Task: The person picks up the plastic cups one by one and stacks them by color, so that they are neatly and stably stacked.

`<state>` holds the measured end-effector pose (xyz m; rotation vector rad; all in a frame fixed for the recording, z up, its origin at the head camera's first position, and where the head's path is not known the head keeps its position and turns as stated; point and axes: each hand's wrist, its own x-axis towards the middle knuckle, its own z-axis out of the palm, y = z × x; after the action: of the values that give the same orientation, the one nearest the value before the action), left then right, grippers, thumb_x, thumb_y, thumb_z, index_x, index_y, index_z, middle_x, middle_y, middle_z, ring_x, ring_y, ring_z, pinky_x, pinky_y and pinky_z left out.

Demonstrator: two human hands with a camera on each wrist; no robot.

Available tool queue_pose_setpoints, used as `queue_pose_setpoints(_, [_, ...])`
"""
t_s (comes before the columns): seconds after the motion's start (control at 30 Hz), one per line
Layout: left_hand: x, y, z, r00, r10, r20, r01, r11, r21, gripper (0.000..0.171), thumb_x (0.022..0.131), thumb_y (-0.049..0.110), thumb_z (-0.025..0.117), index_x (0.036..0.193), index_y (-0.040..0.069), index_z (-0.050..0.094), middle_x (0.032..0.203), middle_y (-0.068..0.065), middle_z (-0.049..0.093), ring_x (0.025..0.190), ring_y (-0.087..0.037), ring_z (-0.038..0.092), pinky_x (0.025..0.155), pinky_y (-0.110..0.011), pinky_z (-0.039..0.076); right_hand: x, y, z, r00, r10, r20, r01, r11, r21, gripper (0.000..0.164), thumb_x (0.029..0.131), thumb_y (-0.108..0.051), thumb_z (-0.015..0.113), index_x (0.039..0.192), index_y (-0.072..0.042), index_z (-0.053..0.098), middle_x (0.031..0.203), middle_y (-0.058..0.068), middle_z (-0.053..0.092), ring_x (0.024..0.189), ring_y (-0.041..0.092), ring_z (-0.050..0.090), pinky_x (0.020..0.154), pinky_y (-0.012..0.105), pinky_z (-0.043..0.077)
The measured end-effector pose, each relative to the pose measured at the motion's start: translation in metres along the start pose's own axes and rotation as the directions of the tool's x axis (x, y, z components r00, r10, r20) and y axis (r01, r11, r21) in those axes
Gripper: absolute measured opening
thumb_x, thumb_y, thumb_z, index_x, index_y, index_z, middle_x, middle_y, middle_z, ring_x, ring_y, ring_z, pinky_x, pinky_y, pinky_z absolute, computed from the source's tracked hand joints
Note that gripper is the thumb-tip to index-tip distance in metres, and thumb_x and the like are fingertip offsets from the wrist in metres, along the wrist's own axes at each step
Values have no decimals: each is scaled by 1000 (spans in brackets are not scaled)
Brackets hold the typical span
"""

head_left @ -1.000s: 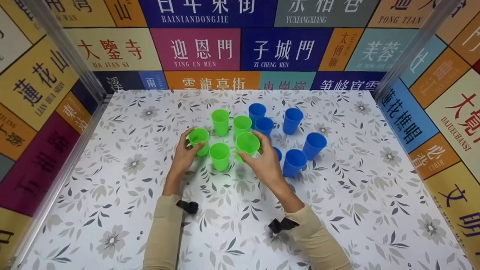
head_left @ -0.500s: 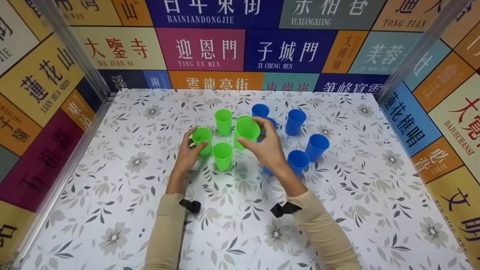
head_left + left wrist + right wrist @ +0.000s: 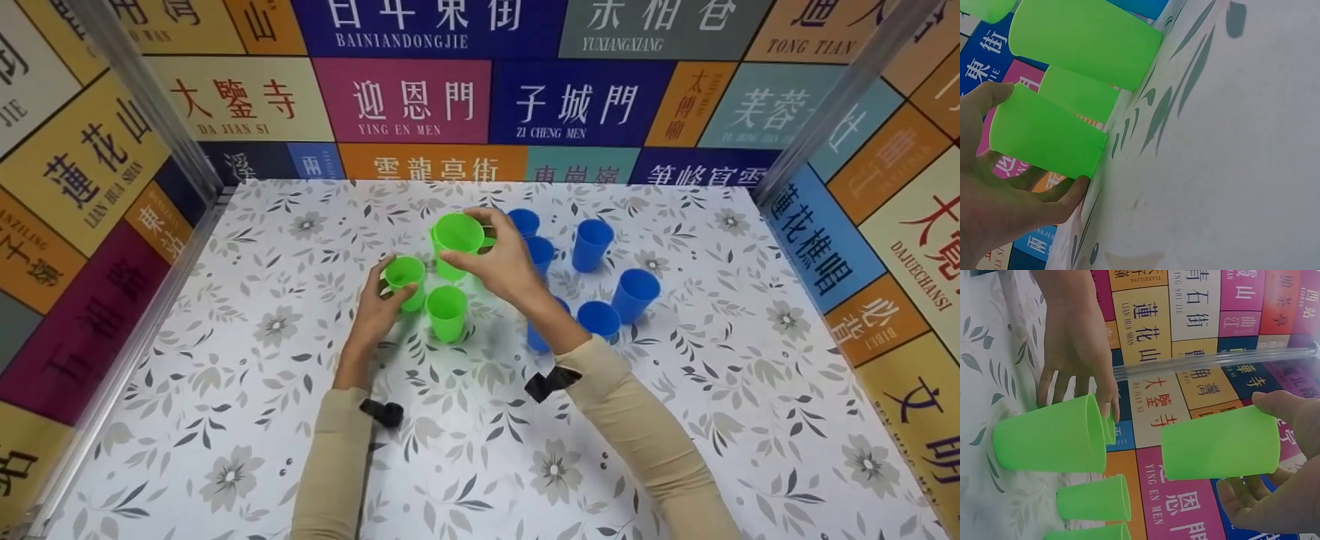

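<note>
My left hand (image 3: 377, 304) grips an upright green cup (image 3: 409, 283) standing on the table, its thumb and fingers around the sides. In my right hand (image 3: 504, 259) is another green cup (image 3: 460, 236), held by thumb and fingers near its rim. The right wrist view shows this held cup (image 3: 1221, 444) raised well off the table, its mouth facing up. It overlaps a further green cup behind it in the head view. Just right of the left hand stands a front green cup (image 3: 447, 315). One more green cup is mostly hidden behind my right hand.
Several blue cups stand upright to the right, among them a far one (image 3: 592, 244), one at the right edge of the group (image 3: 636, 295) and one partly under the right forearm (image 3: 538, 330). A floral-patterned table (image 3: 247, 420) is bounded by sign-covered walls (image 3: 412, 97).
My right hand has carried its green cup away from me and leftward, from beside the front cup to over the back green cups. The left hand stays on its cup.
</note>
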<state>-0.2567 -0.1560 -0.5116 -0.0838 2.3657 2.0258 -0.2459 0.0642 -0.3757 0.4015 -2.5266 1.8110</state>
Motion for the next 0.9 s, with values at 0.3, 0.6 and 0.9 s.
queue_pose_setpoints(0.3, [1,0,1,1000,27,-12,-27,1000,6,72,97,26,66,158,19,28,146,-22,49,126,-38,59,91,-45,52,21,-8,19,999,7,51,-6,1000,-25,71,83,-31,83,143,-12,49,141,8,53,126,25,52,98,39,51])
queue_pose_setpoints(0.6, [1,-2,-1,1000,1,1,-1,1000,-12,73,97,26,67,158,22,28,150,-21,45,130,-37,56,97,-48,50,37,-6,38,995,6,100,-1,998,-57,69,83,-32,83,142,-14,51,142,9,50,128,26,51,102,39,50])
queue_pose_setpoints(0.9, [2,-1,-1,1000,22,-18,-22,1000,-3,71,97,27,67,157,18,30,153,-19,42,141,-35,44,109,-46,45,48,7,56,991,-4,136,16,996,-89,71,83,-32,82,144,-13,51,149,9,46,133,23,49,110,36,45])
